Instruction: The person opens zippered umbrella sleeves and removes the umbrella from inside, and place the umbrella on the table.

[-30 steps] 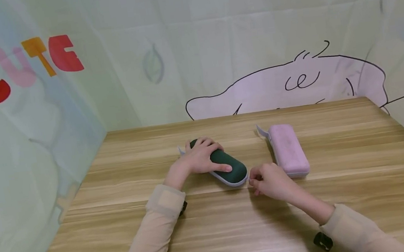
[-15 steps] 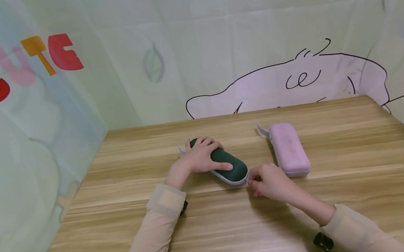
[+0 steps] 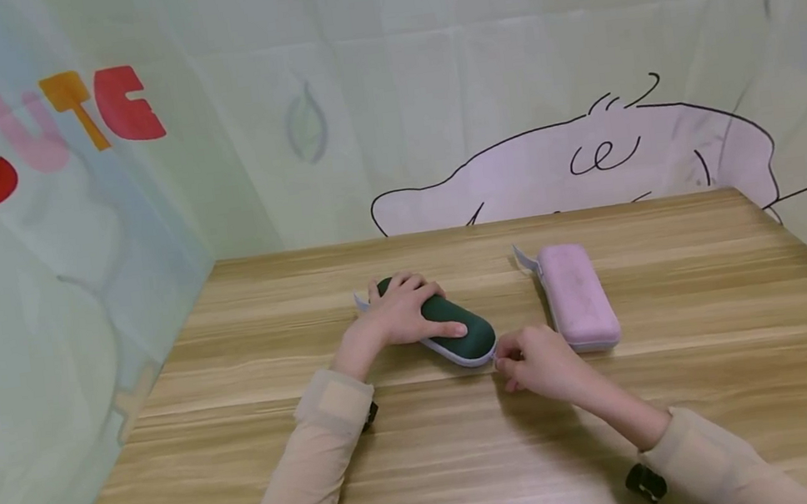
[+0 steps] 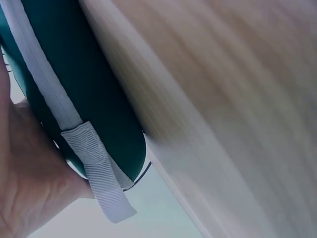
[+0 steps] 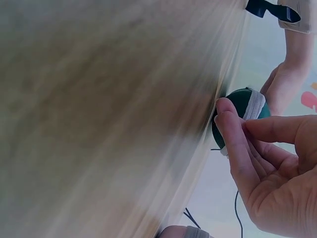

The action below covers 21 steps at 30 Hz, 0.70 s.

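Observation:
A dark green zip case [image 3: 473, 338] with a pale grey zip band lies slantwise on the table. My left hand [image 3: 398, 318] grips it from above, thumb along the near side and fingers over the far side. At its left end a grey fabric tab [image 4: 101, 171] sticks out in the left wrist view. My right hand [image 3: 541, 363] is at the case's right end, thumb and index finger pinching what seems to be the zipper pull; the fingertips mostly hide it. In the right wrist view, the case's rounded end [image 5: 239, 101] shows behind those fingers.
A pink zip case [image 3: 579, 298] with a grey tab at its far left corner lies just beyond my right hand. The wooden table [image 3: 288, 300] ends at a printed cloth backdrop [image 3: 246, 137] behind and on the left.
The right fingertips have come slightly closer to the green case's end. The left hand keeps its grip, and the pink case has not moved.

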Each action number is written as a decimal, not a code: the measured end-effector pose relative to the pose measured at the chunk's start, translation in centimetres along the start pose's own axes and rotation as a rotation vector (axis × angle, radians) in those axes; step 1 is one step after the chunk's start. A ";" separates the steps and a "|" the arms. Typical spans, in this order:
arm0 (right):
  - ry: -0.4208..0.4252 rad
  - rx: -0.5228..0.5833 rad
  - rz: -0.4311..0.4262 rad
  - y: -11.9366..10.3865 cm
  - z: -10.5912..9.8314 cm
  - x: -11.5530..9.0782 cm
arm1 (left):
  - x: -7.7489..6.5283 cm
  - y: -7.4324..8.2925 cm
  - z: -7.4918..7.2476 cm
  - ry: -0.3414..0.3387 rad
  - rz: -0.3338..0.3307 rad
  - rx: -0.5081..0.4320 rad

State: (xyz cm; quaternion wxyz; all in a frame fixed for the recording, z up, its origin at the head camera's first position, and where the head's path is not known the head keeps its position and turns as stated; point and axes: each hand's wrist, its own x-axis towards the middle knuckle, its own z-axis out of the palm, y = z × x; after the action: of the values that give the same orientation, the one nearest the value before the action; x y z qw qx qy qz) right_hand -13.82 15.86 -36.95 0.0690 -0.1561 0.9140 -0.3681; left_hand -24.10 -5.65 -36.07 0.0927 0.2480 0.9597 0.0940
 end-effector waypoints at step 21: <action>-0.008 0.064 -0.003 0.4 -0.5 0.4 | 0.4 0.2 -0.1 0.006 -0.020 0.003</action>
State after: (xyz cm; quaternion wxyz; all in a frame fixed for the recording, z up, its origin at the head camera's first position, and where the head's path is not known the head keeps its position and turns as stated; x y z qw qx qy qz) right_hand -14.43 16.26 -36.88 0.0770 -0.1567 0.9012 -0.3966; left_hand -24.39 -5.32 -36.03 0.0903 0.2385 0.9625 0.0924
